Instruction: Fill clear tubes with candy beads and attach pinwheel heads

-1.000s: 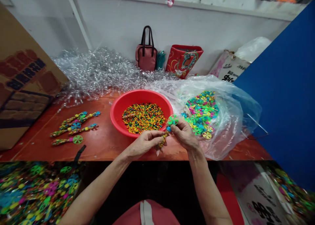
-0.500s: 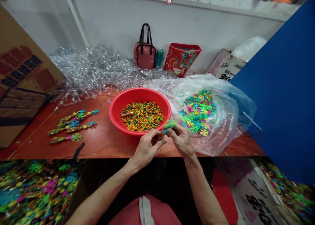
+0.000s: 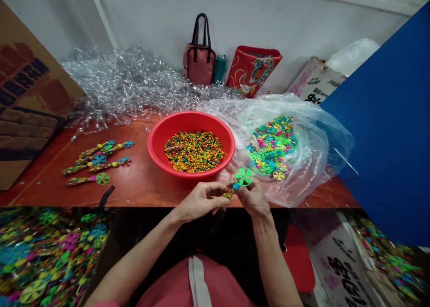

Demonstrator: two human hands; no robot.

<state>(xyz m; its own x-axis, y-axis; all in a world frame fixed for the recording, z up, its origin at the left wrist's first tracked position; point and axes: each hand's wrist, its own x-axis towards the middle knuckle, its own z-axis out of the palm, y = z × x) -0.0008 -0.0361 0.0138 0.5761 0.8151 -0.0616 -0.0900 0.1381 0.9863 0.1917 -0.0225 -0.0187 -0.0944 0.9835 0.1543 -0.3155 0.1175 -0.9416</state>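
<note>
My left hand [image 3: 198, 203] pinches the bead-filled tube [image 3: 228, 193], my right hand [image 3: 255, 200] its blue cap [image 3: 236, 187], seemingly seated, its green pinwheel [image 3: 244, 176] now turned towards me.

We find a bare lane of table [image 3: 141, 177] running from the filled tubes [image 3: 82, 180] to the red bowl [image 3: 157, 152], wide enough for a hand, and the bowl lies open from above. Our left hand [image 3: 201, 202] and right hand [image 3: 254, 198], bridged by the held tube [image 3: 229, 193], block its near right side. Behind it we meet the heap of clear tubes [image 3: 131, 87]; rightward, the crumpled plastic bag [image 3: 304, 181] and blue panel [image 3: 386, 141] hem us in; far left, a cardboard box [image 3: 36, 87] stands as a wall.
</note>
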